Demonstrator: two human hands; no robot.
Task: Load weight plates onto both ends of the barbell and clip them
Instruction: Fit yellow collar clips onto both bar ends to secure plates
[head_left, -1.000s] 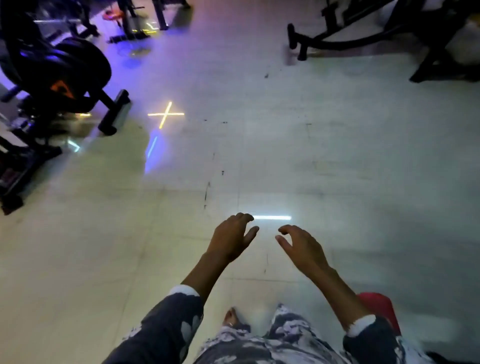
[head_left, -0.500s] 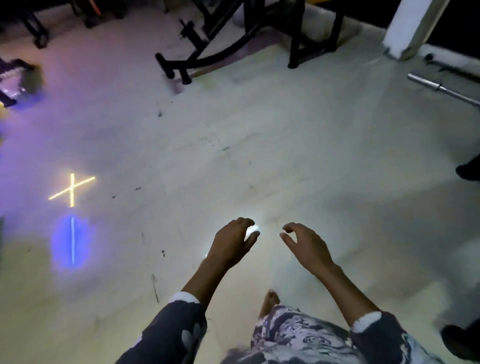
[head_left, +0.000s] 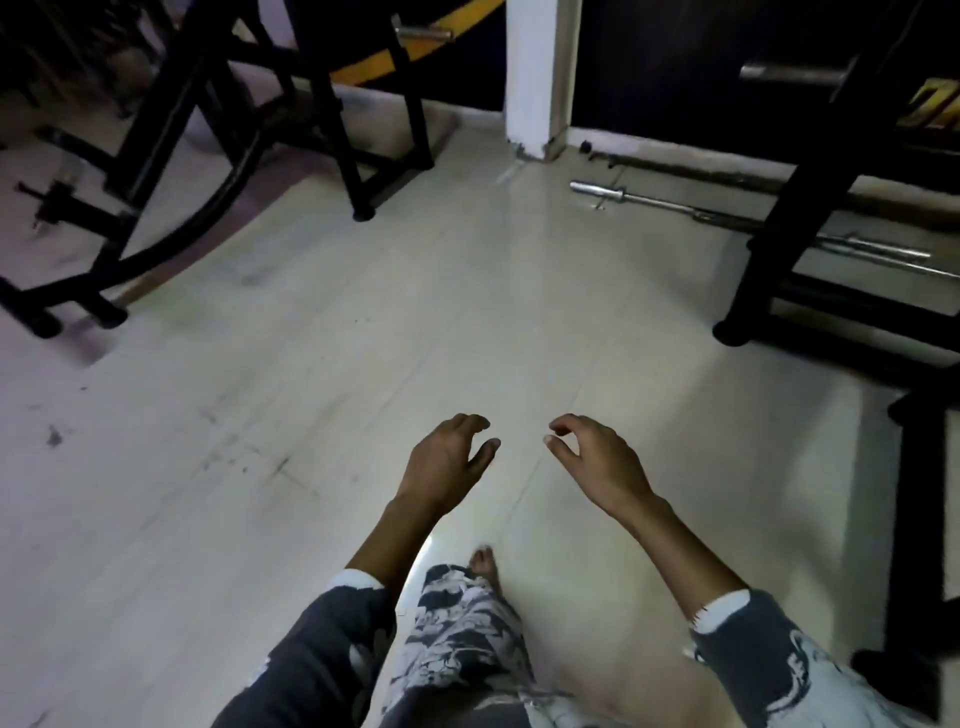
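A bare silver barbell (head_left: 670, 201) lies on the pale floor at the upper right, its sleeve end pointing left and its far part passing behind a black rack leg. A second chrome bar (head_left: 878, 254) lies just nearer, under the rack. My left hand (head_left: 447, 460) and my right hand (head_left: 597, 460) hang in front of me at lower centre, fingers loosely curled and apart, holding nothing. Both hands are well short of the barbell. No weight plates or clips can be made out.
A black machine frame (head_left: 171, 156) stands at the upper left. A black rack (head_left: 810, 208) fills the right side, its foot on the floor. A white pillar (head_left: 535, 73) rises at the top centre. My bare foot (head_left: 483, 564) steps on the tiled floor.
The view has swung right and forward: the glowing floor cross is gone, the pillar and barbell are much closer. Both hands keep the same empty, curled pose.
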